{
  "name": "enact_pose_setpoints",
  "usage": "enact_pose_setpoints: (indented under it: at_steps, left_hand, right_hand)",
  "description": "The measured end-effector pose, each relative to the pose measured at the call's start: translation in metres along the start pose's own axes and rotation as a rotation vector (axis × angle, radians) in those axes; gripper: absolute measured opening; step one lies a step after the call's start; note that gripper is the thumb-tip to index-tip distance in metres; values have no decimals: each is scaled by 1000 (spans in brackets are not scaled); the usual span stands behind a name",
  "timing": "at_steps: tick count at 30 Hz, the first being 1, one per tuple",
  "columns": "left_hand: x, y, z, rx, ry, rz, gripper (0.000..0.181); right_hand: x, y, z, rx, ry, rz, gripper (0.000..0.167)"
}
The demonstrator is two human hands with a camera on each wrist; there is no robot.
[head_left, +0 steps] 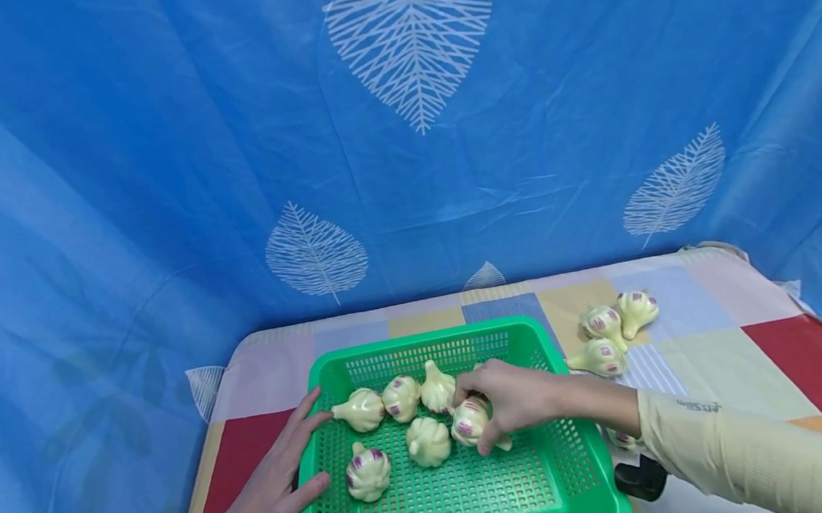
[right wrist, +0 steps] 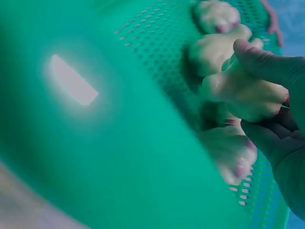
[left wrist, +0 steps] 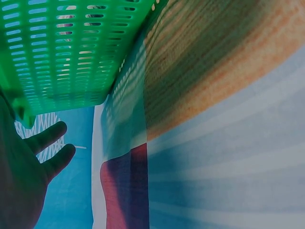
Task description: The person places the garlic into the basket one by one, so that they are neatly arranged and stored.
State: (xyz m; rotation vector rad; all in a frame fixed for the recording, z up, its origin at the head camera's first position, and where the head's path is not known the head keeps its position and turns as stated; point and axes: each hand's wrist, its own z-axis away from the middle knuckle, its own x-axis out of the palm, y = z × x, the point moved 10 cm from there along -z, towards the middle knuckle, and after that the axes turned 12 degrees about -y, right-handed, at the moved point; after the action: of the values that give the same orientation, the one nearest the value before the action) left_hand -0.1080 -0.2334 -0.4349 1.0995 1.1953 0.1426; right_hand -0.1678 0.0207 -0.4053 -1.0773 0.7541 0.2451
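Observation:
A green plastic basket (head_left: 453, 330) holds several garlic bulbs, such as a purple-streaked one (head_left: 368, 473) at its left and a pale one (head_left: 428, 441) near the middle. My right hand (head_left: 512, 397) reaches over the basket's right side and grips a garlic bulb (head_left: 470, 419) between thumb and fingers; the right wrist view shows this bulb (right wrist: 252, 95) in the hand (right wrist: 281, 100) above others. My left hand (head_left: 276, 476) lies at the basket's left rim with its fingers spread. In the left wrist view that hand (left wrist: 28, 171) is beside the basket's slotted wall (left wrist: 71, 57).
On the patchwork tablecloth (head_left: 724, 361), right of the basket, lie several more garlic bulbs (head_left: 602, 325), one partly hidden by my right forearm. A black object (head_left: 641, 478) is at the basket's right edge. A blue curtain (head_left: 552, 116) with white leaf prints hangs behind.

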Motion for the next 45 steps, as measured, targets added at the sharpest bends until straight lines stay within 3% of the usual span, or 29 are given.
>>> enact_pose_setpoints:
  at_steps: [6,17,31,45]
  left_hand:
    - [0,1,-1,1,2,-7,65]
    - [1,2,1,8,11,9,64]
    - [2,0,0,1,0,-9,66]
    - [3,-1,0,-4,-15,-49,65]
  right_hand:
    - [16,-3,-15,8,-82,180,52]
    - [36,-14,-32,-22,-212,301,56]
    - [44,-17,-34,-21,-228,396,53]
    - [17,-30,-13,-52,-172,369,49]
